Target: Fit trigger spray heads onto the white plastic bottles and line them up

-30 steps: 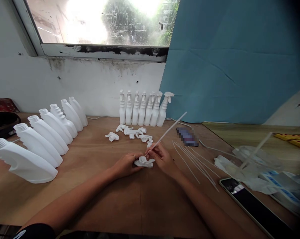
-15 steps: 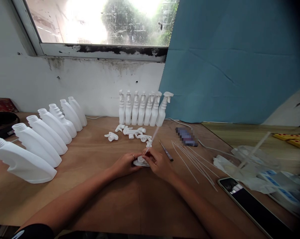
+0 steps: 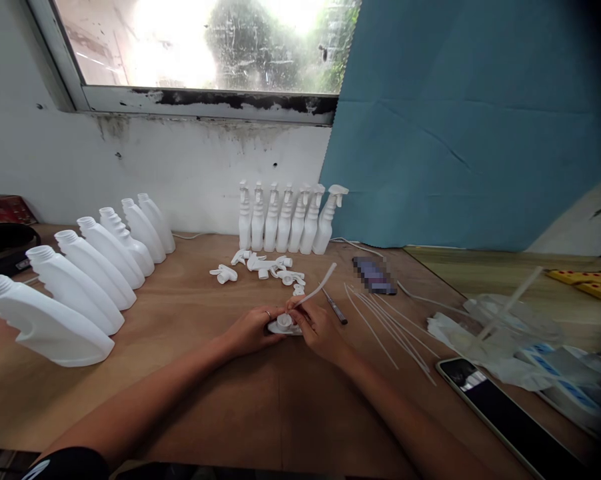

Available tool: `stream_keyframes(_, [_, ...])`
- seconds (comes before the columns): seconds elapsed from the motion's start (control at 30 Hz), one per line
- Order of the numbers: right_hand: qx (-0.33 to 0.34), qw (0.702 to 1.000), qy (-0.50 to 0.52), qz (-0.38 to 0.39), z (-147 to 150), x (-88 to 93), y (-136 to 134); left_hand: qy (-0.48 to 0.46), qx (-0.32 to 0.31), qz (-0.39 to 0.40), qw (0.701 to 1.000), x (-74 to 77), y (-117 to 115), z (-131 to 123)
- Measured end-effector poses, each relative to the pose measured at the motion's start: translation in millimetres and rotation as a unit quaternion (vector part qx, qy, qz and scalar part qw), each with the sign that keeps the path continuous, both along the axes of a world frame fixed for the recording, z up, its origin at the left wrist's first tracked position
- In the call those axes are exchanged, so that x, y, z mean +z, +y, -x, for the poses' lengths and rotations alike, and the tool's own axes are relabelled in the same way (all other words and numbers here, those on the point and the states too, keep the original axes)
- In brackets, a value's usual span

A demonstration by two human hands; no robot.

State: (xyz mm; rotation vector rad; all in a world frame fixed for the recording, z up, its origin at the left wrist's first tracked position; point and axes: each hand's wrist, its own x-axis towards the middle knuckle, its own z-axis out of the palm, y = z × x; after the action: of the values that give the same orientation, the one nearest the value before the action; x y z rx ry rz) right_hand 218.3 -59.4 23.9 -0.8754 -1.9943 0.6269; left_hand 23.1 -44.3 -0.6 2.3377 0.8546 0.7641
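Low over the table in front of me, my left hand [image 3: 257, 329] grips a white trigger spray head [image 3: 283, 323] with its round collar facing up. My right hand [image 3: 314, 325] pinches a thin translucent tube [image 3: 322, 283] near its lower end, just above the collar. The tube's free end rises to the right in a curve. Whether its lower tip sits inside the collar is hidden by my fingers. Several loose white spray heads [image 3: 263, 264] lie just beyond my hands. To the right of my right hand are a dark pen-like tool [image 3: 335, 307] and several loose thin tubes [image 3: 388, 320].
Open-necked white bottles [image 3: 70, 303] stand in a row at the left. Bottles with spray heads fitted [image 3: 284, 223] line the wall. A pixelated object [image 3: 374, 275], a phone [image 3: 510, 413], a clear plastic cup [image 3: 510, 320] and a power strip [image 3: 563, 380] lie at the right.
The tube has tilted to the right and now bends, where it stood nearly straight before. My right fingers have shifted slightly away from the collar, which shows more.
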Motion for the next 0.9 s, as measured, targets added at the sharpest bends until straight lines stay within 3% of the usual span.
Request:
stream_keyframes(0.43, [0.018, 0.998, -0.047, -0.030, 1.8, 6.2, -1.4, 0.001, 0.003, -0.005, 1.000, -0.3, -0.3, 0.2])
stream_keyframes(0.7, [-0.003, 0.995, -0.081, -0.061, 6.8, -5.8, 4.8, 0.001, 0.005, -0.007, 1.000, -1.2, -1.1, -0.6])
stream_keyframes(0.9, [0.003, 0.995, -0.086, -0.050, 8.9, -4.3, 6.1, -0.001, 0.014, -0.010, 1.000, 1.6, -2.9, -1.0])
